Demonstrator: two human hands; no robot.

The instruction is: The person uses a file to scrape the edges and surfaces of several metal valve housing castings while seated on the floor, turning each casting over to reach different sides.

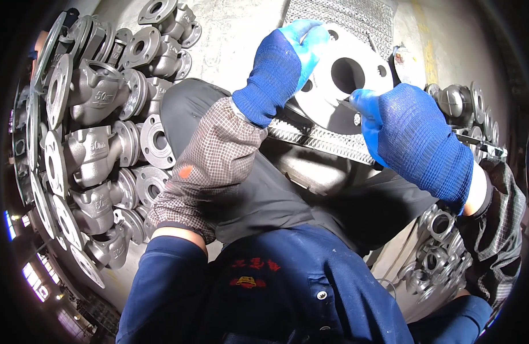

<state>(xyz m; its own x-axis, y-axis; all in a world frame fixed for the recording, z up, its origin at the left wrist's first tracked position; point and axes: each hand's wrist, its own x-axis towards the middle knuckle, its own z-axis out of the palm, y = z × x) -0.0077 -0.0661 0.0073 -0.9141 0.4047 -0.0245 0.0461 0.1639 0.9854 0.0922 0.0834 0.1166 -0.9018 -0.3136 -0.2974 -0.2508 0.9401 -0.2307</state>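
A pale round metal flange [325, 106] with a large central bore and several bolt holes lies tilted in front of me. My left hand [287, 63], in a blue coated glove, grips its upper left rim with the thumb and fingers. Over the flange's lower right side is my right hand [413, 129], gloved the same way and closed. A thin dark pointed tip [346, 104] sticks out by its thumb, toward the bore; most of that tool is hidden in the glove. What lies under the flange is mostly out of sight.
Grey cast valve bodies [98, 146] with flanges stand stacked at my left. More flanged castings [436, 252] lie at the lower right, others [456, 100] at the far right. Under the flange runs a ridged metal strip [322, 140]; a textured metal plate [345, 14] lies beyond.
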